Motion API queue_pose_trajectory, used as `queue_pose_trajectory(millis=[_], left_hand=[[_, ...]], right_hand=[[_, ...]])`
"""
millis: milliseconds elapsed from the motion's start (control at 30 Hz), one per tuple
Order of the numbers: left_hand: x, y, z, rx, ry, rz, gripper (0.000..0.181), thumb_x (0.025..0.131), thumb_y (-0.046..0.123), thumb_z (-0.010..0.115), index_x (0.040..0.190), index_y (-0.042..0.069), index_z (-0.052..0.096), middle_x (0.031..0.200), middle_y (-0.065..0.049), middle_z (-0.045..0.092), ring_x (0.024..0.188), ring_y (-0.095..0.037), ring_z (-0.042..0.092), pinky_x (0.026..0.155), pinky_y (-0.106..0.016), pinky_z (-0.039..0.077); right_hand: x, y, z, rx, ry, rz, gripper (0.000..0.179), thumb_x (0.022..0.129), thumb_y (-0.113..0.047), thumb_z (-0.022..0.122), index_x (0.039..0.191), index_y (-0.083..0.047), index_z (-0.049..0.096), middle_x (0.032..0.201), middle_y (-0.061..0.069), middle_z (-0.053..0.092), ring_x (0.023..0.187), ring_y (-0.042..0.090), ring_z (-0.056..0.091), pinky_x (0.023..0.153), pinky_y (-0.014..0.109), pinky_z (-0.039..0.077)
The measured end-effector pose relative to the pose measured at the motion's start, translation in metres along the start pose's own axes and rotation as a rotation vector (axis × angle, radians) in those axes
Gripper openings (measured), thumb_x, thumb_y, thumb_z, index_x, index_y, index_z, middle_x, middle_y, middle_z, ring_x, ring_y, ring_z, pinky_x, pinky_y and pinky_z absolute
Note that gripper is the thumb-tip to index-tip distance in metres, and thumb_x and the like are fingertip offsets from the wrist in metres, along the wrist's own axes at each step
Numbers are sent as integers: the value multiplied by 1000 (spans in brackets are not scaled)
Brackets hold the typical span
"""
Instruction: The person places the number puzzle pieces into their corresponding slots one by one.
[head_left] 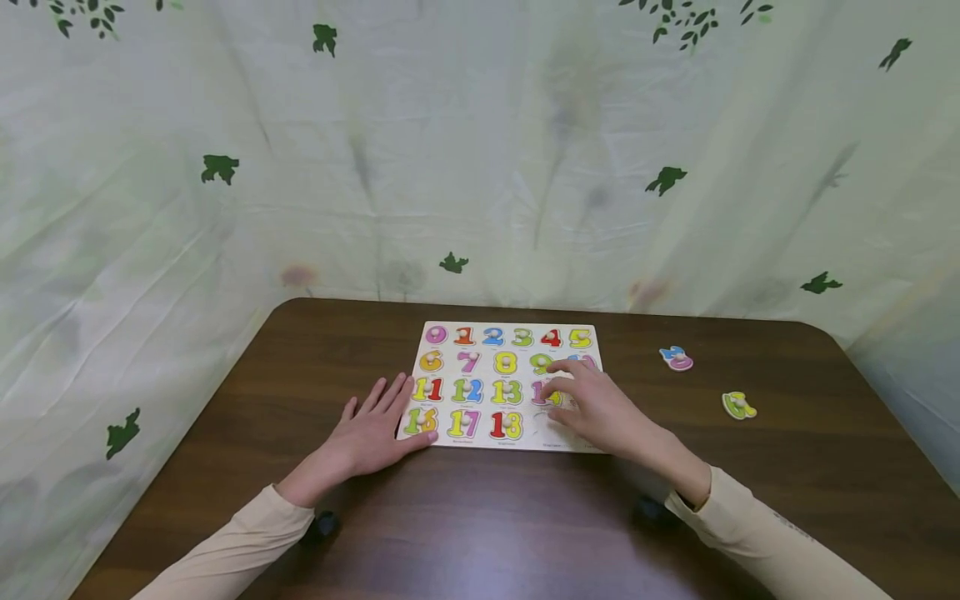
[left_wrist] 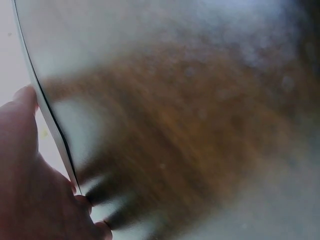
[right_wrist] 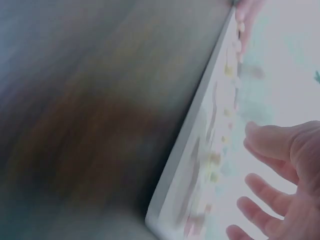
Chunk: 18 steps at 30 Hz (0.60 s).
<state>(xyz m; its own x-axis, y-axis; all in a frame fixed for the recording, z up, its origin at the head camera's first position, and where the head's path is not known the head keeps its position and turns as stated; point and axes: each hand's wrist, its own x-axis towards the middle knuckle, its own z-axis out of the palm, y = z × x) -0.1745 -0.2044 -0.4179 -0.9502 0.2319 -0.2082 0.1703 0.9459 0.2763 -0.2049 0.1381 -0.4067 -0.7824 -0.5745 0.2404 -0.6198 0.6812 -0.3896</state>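
A white number puzzle board (head_left: 480, 442) lies on the table, with rows of coloured, knobbed number pieces in it. My left hand (head_left: 367, 433) rests at the board's left edge, fingers spread and straight, thumb on the near left corner by the 16 piece (head_left: 421, 420). Over the right part of the board hovers my right hand (head_left: 603, 412), its fingers loosely bent and apart near the 14 piece (head_left: 547, 392). The right wrist view shows nothing between those fingertips (right_wrist: 255, 130). Beneath it, bare outlines show in the near row, right of the 18 piece (head_left: 506, 425).
Two loose knobbed pieces lie right of the board: a blue-and-pink one (head_left: 677, 358) and a green-and-yellow one (head_left: 738, 406). The dark wooden table (head_left: 495, 517) reaches back to a pale curtain (head_left: 495, 150) with leaf and bird shapes.
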Motion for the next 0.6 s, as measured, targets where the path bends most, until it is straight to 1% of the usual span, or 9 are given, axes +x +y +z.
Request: queue_pose_trajectory(millis=[100,133,233,433,567,600], left_hand=[[0,0,0,1,0,0,102,86,72,51,158,8,17,163,-15,15,147,-40,10,109,-70,8],[0,-1,1,-2,1,0,102,86,72,51,158,8,17,163,-15,14,147,-40,9,108,-70,8],[2,-2,3,-3,5,3,103,86,73,52,158,8,17,163,-15,15,147,-41,10,108,-70,8],[2,-1,2,-7,5,5,105,84,73,53,158,7,18,162,-16,15,147,-41,10,108,-70,7],[1,1,1,-11,1,1,104,85,73,53,158,7,18,163,-16,15,147,-40,9,108,-70,7],[1,1,1,-10,1,0,104,85,73,53,158,7,18,163,-15,15,147,-40,10,108,-70,7]], right_hand=[[-9,11,-8,3,29,31,17,84,-14,79,99,-14,73,127,13,58,120,33,49,99,53,40],[-13,15,-11,7,38,44,17,84,-13,79,100,-14,73,127,14,58,120,33,49,96,51,42],[-24,27,-18,17,62,67,17,84,-12,78,100,-12,72,128,16,58,119,37,48,96,52,41],[-47,46,-32,46,83,152,17,86,-12,77,102,-11,72,127,15,57,119,35,48,96,52,41],[-63,57,-41,22,121,179,18,85,-13,78,102,-11,71,125,16,58,120,37,49,100,57,36],[-67,59,-44,12,134,188,18,85,-13,78,102,-11,71,124,16,58,118,38,49,99,57,37]])
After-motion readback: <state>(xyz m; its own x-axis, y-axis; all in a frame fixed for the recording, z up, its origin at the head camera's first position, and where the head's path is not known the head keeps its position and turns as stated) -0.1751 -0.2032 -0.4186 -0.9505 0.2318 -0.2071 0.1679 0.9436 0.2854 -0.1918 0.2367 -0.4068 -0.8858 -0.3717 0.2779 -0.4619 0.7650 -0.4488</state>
